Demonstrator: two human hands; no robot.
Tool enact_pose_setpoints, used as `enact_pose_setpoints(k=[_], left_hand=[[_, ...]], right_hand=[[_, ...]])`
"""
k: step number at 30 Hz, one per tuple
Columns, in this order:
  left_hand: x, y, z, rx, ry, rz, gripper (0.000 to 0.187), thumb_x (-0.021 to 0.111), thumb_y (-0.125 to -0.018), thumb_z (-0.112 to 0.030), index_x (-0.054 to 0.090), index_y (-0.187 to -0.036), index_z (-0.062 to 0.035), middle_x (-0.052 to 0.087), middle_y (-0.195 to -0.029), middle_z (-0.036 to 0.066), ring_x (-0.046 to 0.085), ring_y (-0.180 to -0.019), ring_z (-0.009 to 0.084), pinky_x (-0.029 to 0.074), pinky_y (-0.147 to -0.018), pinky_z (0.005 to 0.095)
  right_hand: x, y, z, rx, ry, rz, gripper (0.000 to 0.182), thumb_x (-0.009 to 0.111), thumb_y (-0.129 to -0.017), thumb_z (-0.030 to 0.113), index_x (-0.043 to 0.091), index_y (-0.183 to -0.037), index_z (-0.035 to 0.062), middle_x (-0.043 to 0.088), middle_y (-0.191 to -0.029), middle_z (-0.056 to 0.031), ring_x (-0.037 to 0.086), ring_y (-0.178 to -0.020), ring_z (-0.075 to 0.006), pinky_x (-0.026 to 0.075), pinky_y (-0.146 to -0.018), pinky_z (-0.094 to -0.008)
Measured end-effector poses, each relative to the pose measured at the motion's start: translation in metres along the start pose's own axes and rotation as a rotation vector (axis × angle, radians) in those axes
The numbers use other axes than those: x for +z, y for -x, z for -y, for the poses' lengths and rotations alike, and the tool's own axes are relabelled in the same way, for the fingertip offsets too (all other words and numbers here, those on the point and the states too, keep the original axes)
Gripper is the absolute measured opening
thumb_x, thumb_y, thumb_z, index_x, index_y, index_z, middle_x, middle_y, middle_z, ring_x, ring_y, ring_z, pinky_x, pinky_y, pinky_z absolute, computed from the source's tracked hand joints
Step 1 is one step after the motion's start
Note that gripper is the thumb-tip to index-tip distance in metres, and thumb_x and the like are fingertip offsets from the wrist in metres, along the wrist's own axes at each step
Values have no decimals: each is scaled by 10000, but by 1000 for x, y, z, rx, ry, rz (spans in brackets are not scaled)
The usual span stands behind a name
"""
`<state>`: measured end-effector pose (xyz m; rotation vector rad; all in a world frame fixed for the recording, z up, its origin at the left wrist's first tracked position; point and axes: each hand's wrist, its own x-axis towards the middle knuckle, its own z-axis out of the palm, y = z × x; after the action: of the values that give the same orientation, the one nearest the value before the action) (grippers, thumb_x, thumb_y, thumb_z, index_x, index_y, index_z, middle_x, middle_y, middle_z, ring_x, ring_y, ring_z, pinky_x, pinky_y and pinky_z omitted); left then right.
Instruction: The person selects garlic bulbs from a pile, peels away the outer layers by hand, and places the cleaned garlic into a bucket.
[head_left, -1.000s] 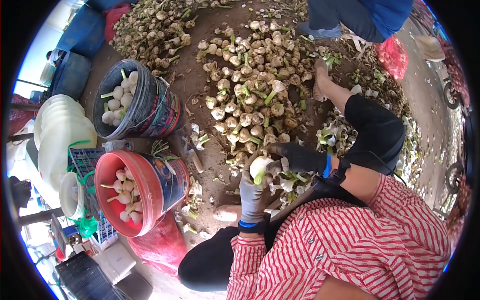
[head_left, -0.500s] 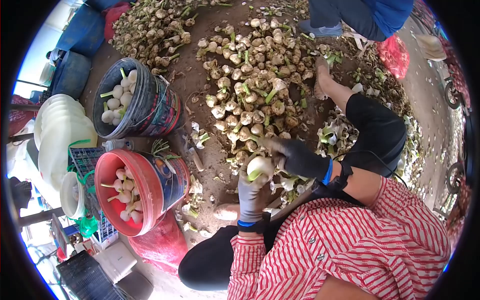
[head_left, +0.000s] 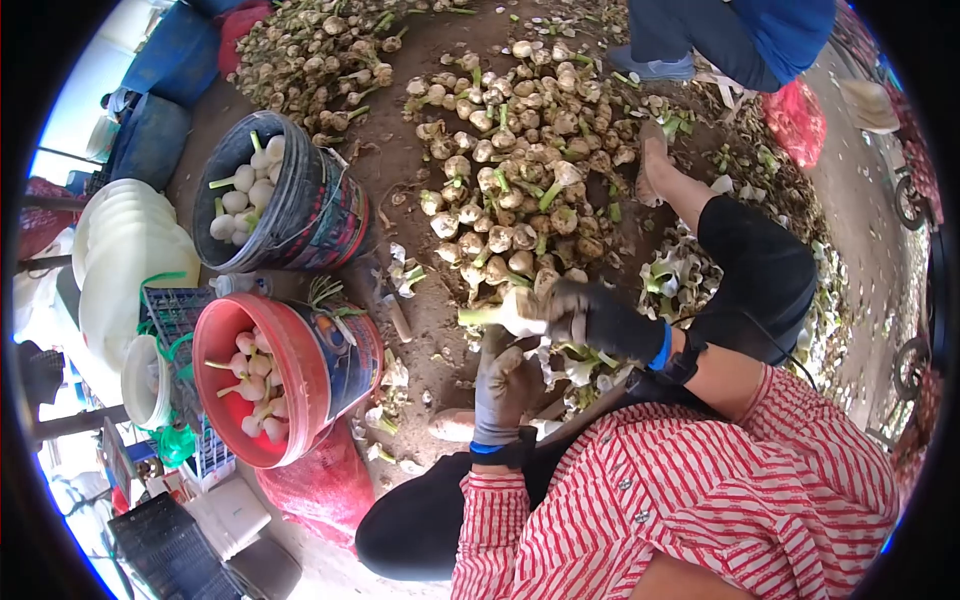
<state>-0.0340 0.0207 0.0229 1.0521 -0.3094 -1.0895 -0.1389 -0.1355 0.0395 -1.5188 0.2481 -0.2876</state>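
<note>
A pale garlic bulb (head_left: 521, 313) is held in front of me, its green stem pointing left. My right hand (head_left: 597, 318), in a dark glove, is closed on the bulb's right side. My left hand (head_left: 506, 384), in a grey glove, is just below the bulb with its fingers curled. Whatever those fingers hold, if anything, is hidden. Loose peeled skins (head_left: 580, 367) lie under my right hand. Beyond both hands spreads a heap of unpeeled garlic bulbs (head_left: 510, 190) with cut stems.
At left, a black bucket (head_left: 330, 215) and a red-rimmed bucket (head_left: 318, 375) hold cleaned garlic. A red mesh sack (head_left: 325, 480) lies below them. More garlic (head_left: 305, 65) is piled at the back. A person's blue shoe (head_left: 655, 66) is at top right, near skins (head_left: 675, 280).
The bulb has turned so its stem points left, and has moved up slightly, into my right hand's grip. My left hand, earlier wrapped around it, is now below it with fingers curled.
</note>
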Motion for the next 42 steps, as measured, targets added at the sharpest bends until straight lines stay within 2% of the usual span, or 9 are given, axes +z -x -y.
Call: enact_pose_setpoints(k=[6,8,10,13,17,18,28,36,42], left_hand=[[3,-14,-2,-347,833,127,454,427,-901,-418,507,-1137,-39,578,-1074,113,586,-952,217,499,-787,364],[13,-1,0,273,-669,-154,408,431,-908,-381,529,-1087,-29,586,-1050,115,591,-936,209,510,-750,313],[-10,-6,5,-206,880,-127,283,523,-877,-174,499,-1120,-32,581,-1059,115,578,-966,199,502,-780,299],[-31,-5,17,-197,834,-77,290,541,-860,-116,487,-1139,-56,576,-1075,109,563,-993,198,501,-788,280],[-11,-6,-7,232,-455,-246,466,504,-862,-422,513,-1123,-36,603,-992,118,590,-878,244,501,-747,349],[-23,-19,-28,20,47,-239,382,532,-859,-317,500,-1135,-56,589,-1023,114,577,-915,223,496,-784,330],[-14,-63,-124,155,429,-117,378,457,-914,-291,444,-1221,-71,587,-1046,71,549,-959,192,442,-824,326],[2,-54,-1,-15,-204,-367,669,658,-795,-214,315,-1317,25,423,-1275,166,462,-1122,231,388,-934,314],[18,-45,-14,161,-296,-328,705,720,-707,-91,343,-1287,43,437,-1222,155,450,-1109,230,341,-990,328]], right_hand=[[17,10,13,57,-216,242,152,547,-829,45,568,-979,30,578,-868,-61,595,-807,-160,489,-699,-285],[1,6,5,-86,-419,85,189,545,-875,194,560,-997,50,581,-907,-72,591,-814,-160,486,-709,-277],[-31,5,13,12,-468,-174,273,575,-860,299,565,-1002,67,589,-913,-77,587,-810,-172,481,-708,-276],[-88,24,-8,-10,-816,-251,271,552,-812,159,547,-1065,61,598,-989,-76,580,-892,-204,468,-762,-325],[-129,44,-38,603,805,264,421,578,-685,119,554,-1101,60,623,-930,-126,600,-848,-258,470,-725,-364],[-132,45,-42,661,1262,362,435,576,-645,99,565,-1074,32,638,-912,-134,606,-836,-290,470,-711,-396],[-174,-135,-154,91,1422,-218,398,556,-690,108,574,-1088,101,564,-1085,-216,538,-976,-377,420,-830,-482],[-123,-105,-129,266,-432,-124,287,510,-822,58,543,-1100,119,574,-847,-52,525,-735,-94,455,-631,-250],[-4,-50,-20,245,-259,-6,437,537,-870,269,462,-1243,53,568,-1039,-44,527,-957,-115,400,-873,-247]])
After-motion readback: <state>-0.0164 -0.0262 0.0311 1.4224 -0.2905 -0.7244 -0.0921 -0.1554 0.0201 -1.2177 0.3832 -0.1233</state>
